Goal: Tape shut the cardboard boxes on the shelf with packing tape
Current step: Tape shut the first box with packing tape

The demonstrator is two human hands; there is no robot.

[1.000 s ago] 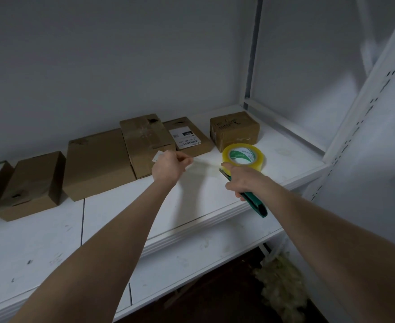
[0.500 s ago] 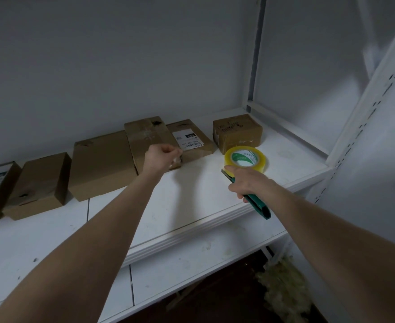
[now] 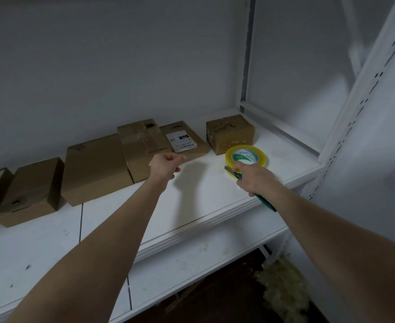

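Observation:
Several brown cardboard boxes line the back of the white shelf [image 3: 205, 206]. My left hand [image 3: 166, 165] hovers by the front right corner of a taped box [image 3: 143, 145], fingers curled and pinching the end of a faint clear tape strip [image 3: 205, 163]. The strip runs right to the yellow packing tape roll [image 3: 247, 157], which lies flat on the shelf. My right hand [image 3: 254, 180] grips a green utility knife [image 3: 265, 202], with the blade tip against the roll's near left side.
A flat box with a white barcode label [image 3: 182, 138] and a small box with writing [image 3: 230, 134] sit behind the roll. A large box [image 3: 94, 166] and two more [image 3: 31, 190] stand to the left. A shelf upright [image 3: 359, 108] rises on the right.
My left hand has drawn a little left, away from the roll, lengthening the strip. My right hand with the knife has stayed at the roll.

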